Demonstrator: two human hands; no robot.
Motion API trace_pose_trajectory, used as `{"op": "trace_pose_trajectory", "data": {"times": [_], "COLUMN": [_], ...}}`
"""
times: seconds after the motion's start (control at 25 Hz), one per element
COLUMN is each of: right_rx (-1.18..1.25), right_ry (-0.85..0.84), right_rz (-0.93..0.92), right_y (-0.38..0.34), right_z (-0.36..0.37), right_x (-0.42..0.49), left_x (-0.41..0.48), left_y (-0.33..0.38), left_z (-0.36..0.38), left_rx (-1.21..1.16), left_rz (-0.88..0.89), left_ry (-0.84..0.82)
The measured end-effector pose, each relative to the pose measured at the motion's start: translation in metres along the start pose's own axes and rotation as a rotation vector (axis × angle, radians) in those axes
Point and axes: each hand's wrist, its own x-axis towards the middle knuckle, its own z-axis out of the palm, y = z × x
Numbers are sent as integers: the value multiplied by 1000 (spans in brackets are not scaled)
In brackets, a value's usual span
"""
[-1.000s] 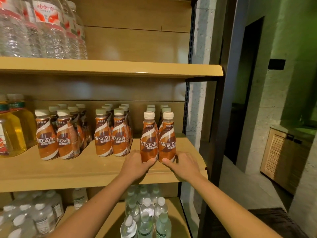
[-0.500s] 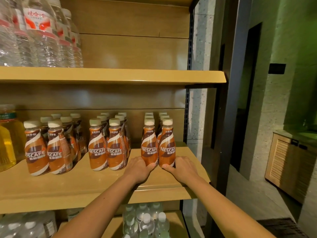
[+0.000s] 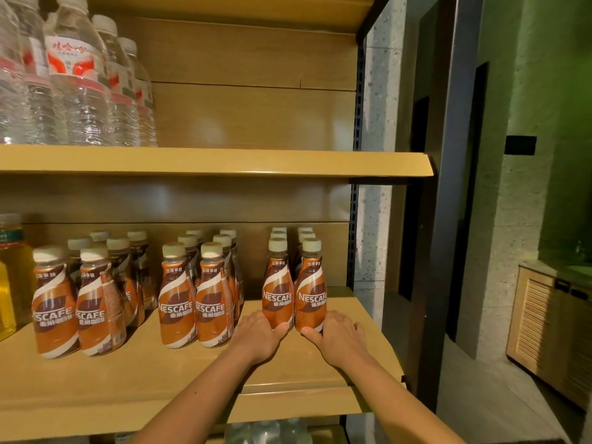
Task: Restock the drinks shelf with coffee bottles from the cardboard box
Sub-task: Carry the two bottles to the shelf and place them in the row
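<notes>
The front pair of brown-and-orange plastic coffee bottles with cream caps (image 3: 293, 290) has been pushed further back from the front edge of the tan wooden shelf (image 3: 192, 373), closing up the right-hand column. Left hand (image 3: 259, 334) and right hand (image 3: 339, 334) are pressed on the bases, thumbs in front, no closed grip. Bottles upright, long axis vertical, labels facing the front edge.

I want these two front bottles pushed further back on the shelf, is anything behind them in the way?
Yes. More coffee bottles stand in rows right behind the two front bottles that the left hand and right hand touch.
</notes>
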Motion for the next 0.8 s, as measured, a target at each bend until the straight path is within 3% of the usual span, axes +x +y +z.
{"op": "trace_pose_trajectory", "data": {"times": [0.32,0.44,0.6,0.8], "right_rx": [22,185,139,-44], "right_ry": [-101,12,27,-17], "right_rz": [80,113,22,-202], "right_y": [-1,-10,-10,-6], "right_z": [1,-14,-34,-71], "right_x": [5,-13,-61,-136], "left_x": [-4,-22,-95,-176], "left_y": [6,14,35,81], "left_z": [4,-7,-30,-49], "left_rx": [-37,-151,-122,0], "left_rz": [-102,-104,102,497], "left_ry": [7,66,205,74]}}
